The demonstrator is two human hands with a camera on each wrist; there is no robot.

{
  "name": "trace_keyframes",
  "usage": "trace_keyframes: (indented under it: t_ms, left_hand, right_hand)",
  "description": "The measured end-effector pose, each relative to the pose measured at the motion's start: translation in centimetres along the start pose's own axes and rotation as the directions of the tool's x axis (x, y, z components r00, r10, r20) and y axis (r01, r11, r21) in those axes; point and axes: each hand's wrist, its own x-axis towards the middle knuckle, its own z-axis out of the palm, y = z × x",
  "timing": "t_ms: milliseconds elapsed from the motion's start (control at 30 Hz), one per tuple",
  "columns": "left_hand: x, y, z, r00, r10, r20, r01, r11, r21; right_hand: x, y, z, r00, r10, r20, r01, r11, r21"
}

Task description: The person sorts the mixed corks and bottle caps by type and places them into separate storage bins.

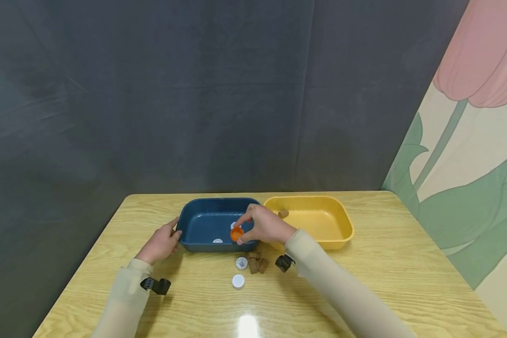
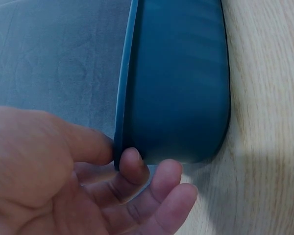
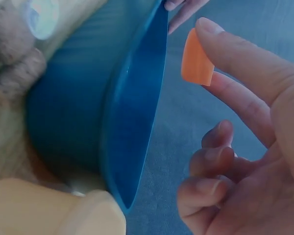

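Note:
Between thumb and index finger, my right hand (image 1: 265, 224) pinches an orange bottle cap (image 1: 236, 234), held over the right part of a dark blue bin (image 1: 204, 225). In the right wrist view the cap (image 3: 197, 58) is clear of the bin's rim, and the other fingers are curled. My left hand (image 1: 160, 241) grips the bin's left end; the left wrist view shows thumb and index finger on the rim (image 2: 122, 93). White caps (image 1: 217, 241) lie inside the blue bin, one partly hidden behind the orange cap.
A yellow bin (image 1: 321, 227) stands right of the blue one, with a brown cork (image 1: 283, 213) inside. In front of the bins lie several corks (image 1: 253, 265), a whitish cap (image 1: 241, 263) and a white cap (image 1: 238, 281). A dark cloth (image 1: 194, 103) hangs behind the table.

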Motion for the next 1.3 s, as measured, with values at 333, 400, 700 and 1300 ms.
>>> trace_keyframes:
  t_ms: [333, 400, 700, 1300]
  left_hand:
    - [0.0, 0.0, 0.0, 1.000, -0.003, 0.004, 0.003, 1.000, -0.014]
    - [0.0, 0.1, 0.0, 1.000, 0.000, 0.001, 0.000, 1.000, -0.009]
    - [-0.3, 0.3, -0.1, 1.000, 0.007, 0.000, -0.007, 1.000, -0.006]
    - [-0.4, 0.5, -0.1, 1.000, 0.006, 0.005, -0.006, 1.000, -0.010]
  right_hand:
    - [3.5, 0.0, -0.5, 0.996, 0.088, 0.013, -0.088, 0.995, 0.039]
    - [3.9, 0.1, -0.5, 0.995, 0.098, 0.012, -0.099, 0.995, 0.031]
    - [5.8, 0.4, 0.2, 0.987, 0.162, 0.023, -0.162, 0.987, 0.007]
    - [7.2, 1.3, 0.6, 0.969, 0.243, 0.036, -0.243, 0.970, -0.001]
